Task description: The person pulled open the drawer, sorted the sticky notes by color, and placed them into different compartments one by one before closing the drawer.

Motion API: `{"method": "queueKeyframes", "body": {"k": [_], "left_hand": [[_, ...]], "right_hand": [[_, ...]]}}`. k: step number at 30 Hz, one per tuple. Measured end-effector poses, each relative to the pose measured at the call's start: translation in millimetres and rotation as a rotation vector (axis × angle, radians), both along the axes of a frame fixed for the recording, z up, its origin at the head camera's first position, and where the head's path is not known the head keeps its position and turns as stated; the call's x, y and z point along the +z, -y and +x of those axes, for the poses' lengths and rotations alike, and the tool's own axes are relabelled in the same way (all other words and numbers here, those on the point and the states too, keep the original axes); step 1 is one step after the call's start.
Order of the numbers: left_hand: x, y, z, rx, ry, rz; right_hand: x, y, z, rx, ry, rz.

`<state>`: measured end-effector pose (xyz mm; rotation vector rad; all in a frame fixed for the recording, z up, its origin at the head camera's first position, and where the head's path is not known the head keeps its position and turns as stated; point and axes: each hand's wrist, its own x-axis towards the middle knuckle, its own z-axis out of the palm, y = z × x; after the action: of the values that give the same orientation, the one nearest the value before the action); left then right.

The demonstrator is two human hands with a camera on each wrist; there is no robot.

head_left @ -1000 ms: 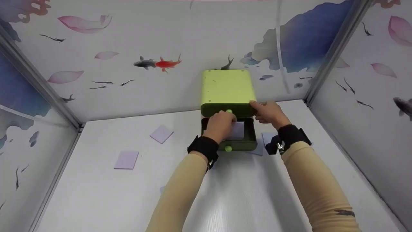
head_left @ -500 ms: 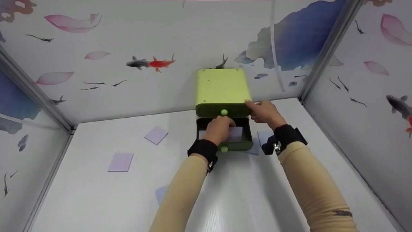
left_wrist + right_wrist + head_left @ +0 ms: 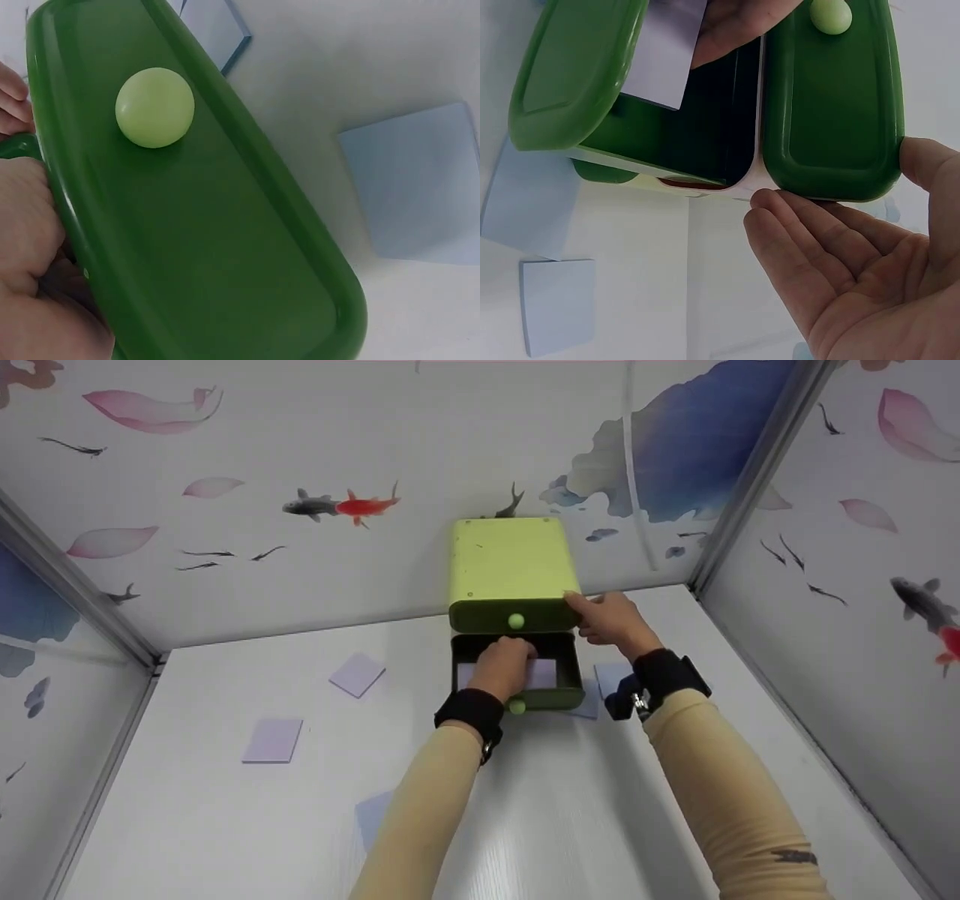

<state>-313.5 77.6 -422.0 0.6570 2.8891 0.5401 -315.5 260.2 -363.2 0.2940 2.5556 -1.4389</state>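
A light-green two-drawer cabinet (image 3: 514, 559) stands against the back wall, its lower drawer (image 3: 551, 700) pulled out and the upper one pushed in. My left hand (image 3: 502, 664) reaches down into that lower drawer with bent fingers, holding a thin lilac square pad (image 3: 542, 673), which tilts inside it in the right wrist view. Another bit of lilac shows left of this hand. The left fingertips are hidden in the head view. My right hand (image 3: 615, 622) steadies the cabinet's front right corner: the thumb touches the top edge and nearly straight fingers rest along the side.
Two lilac squares (image 3: 358, 675) lie left on the white table (image 3: 225, 825). A bluish square (image 3: 371, 817) is partly covered by the left sleeve. More squares (image 3: 611, 675) lie right of the drawer, one partly under it. Patterned walls enclose the table's back and sides.
My left hand has sunk lower into the drawer, and the lilac pad has dropped with it. The right hand keeps its place at the cabinet corner. The head view has shifted slightly.
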Motion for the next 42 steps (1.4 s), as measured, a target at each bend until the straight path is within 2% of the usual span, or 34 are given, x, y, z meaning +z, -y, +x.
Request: {"method": "queueKeyframes", "body": {"k": [6, 12, 20, 26, 30, 37, 42], "left_hand": [[4.6, 7.6, 1.8, 0.006, 0.039, 0.007], [5.6, 15.1, 3.1, 0.009, 0.026, 0.008], [9.9, 35.0, 2.7, 0.041, 0.027, -0.002], [15.3, 52.9, 2.3, 0.064, 0.026, 0.026], [19.6, 68.5, 0.6, 0.074, 0.022, 0.058], [19.8, 106.9, -2.6, 0.084, -0.050, 0.125], [14.5, 140.9, -2.0, 0.143, -0.080, 0.179]], "right_hand": [[0.6, 1.7, -0.3, 0.004, -0.005, 0.003], [-0.7, -0.8, 0.0, 0.001, 0.004, -0.009], [1.5, 0.5, 1.1, 0.032, 0.016, -0.019], [1.8, -0.2, 2.3, 0.039, 0.013, -0.016], [2.2, -0.9, 2.6, 0.042, 0.018, -0.018], [2.2, -1.9, 1.4, 0.051, 0.042, -0.024], [2.5, -0.3, 1.0, 0.067, 0.048, -0.016]]}}
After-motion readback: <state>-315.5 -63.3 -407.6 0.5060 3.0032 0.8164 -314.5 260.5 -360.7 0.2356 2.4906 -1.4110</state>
